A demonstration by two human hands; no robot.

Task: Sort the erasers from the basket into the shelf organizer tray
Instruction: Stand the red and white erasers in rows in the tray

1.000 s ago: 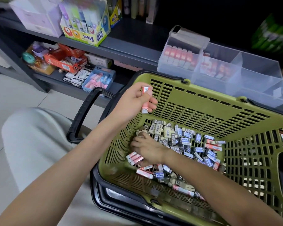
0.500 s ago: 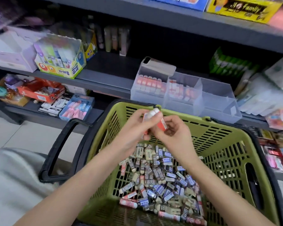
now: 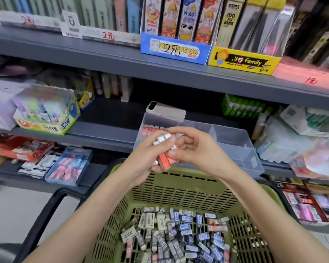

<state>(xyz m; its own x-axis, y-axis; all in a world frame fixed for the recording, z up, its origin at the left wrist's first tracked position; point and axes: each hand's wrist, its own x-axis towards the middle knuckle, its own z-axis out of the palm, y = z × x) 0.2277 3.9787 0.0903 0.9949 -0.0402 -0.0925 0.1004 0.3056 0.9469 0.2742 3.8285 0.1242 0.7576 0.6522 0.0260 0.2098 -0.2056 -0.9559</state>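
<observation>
Both hands are raised above the far rim of the olive-green basket (image 3: pixel 180 185), just in front of the clear organizer tray (image 3: pixel 234 141) on the shelf. My left hand (image 3: pixel 146 158) grips a small bundle of red-sleeved erasers (image 3: pixel 164 160) with white ends. My right hand (image 3: pixel 194 149) pinches the same bundle from the right side. The tray's left compartment holds a row of red erasers (image 3: pixel 153 129); its right compartments look bare. Several loose erasers (image 3: pixel 179 234) in grey, blue and red sleeves lie in the basket bottom.
A white phone (image 3: pixel 165 110) rests across the tray's back-left corner. A glue display box (image 3: pixel 46 112) stands on the shelf at left, green packs (image 3: pixel 243 107) behind at right. The basket's black handle (image 3: pixel 44 215) hangs down at left. Grey shelves (image 3: pixel 160 67) run above.
The view has tilted up toward the shelves. Both hands have risen together with the red erasers from over the basket to in front of the tray.
</observation>
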